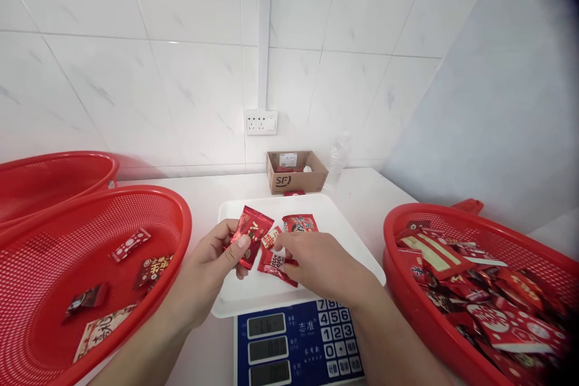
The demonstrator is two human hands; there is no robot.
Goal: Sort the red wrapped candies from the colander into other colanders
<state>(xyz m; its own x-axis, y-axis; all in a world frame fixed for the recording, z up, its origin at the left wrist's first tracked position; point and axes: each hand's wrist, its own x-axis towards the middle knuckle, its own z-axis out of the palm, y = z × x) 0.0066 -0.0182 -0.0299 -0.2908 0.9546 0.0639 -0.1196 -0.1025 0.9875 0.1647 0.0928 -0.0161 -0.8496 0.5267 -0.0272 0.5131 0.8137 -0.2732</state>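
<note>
My left hand (212, 259) is closed on a shiny red snack packet (254, 224), thumb on its front, above the left part of the white scale tray (244, 292). Close beside it, my right hand (328, 265) is closed, its fingertips pinching a small red-and-white packet (271, 237). Under and beside these fingers a red packet with white print (277, 266) lies on the tray, partly covered by the hand. Another red packet with dark lettering (300, 222) rests farther back on the tray, just beyond my right hand.
The blue scale panel (307, 347) sits in front of the tray. At left, a red mesh basket (178, 211) holds several packets, with another red basket (58, 160) behind. A fuller red basket (391, 241) stands right. Behind are a cardboard box (298, 181) and a clear bottle (338, 157).
</note>
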